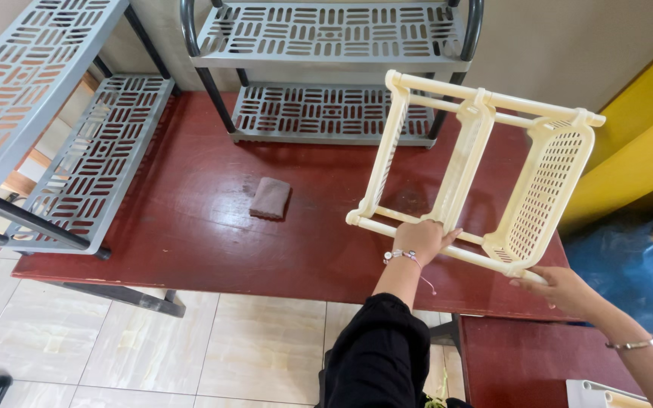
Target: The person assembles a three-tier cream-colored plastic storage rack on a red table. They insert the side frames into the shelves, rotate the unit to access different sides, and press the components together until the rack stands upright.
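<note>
— Where was the cream plastic three-tier rack (pixel 478 174) at that moment?

— It lay tipped on its side over the right part of the dark red wooden counter (pixel 190 219), its perforated shelves standing on edge and its round poles running left to right. Its near edge reached the counter's near right corner.

— And the hands?

— The left hand (pixel 419 240), with a beaded bracelet at the wrist and a black sleeve behind it, was closed around the near pole beside the middle shelf. The right hand (pixel 561 289), wearing a thin metal bangle, gripped the near right end of the same pole, just under the right-hand basket shelf.

— What else sat on the counter?

— A small brown folded cloth (pixel 270 198) lay left of the rack, well apart from it. At the far side stood a grey slotted plastic shelf unit with black poles (pixel 326 45), and a second grey slotted shelf unit (pixel 47 121) stood at the left end, hanging partly past the counter's edge. Below was a pale tiled floor (pixel 153 347), and to the right a yellow panel (pixel 636 143) above crumpled blue plastic sheeting (pixel 636 264).
</note>
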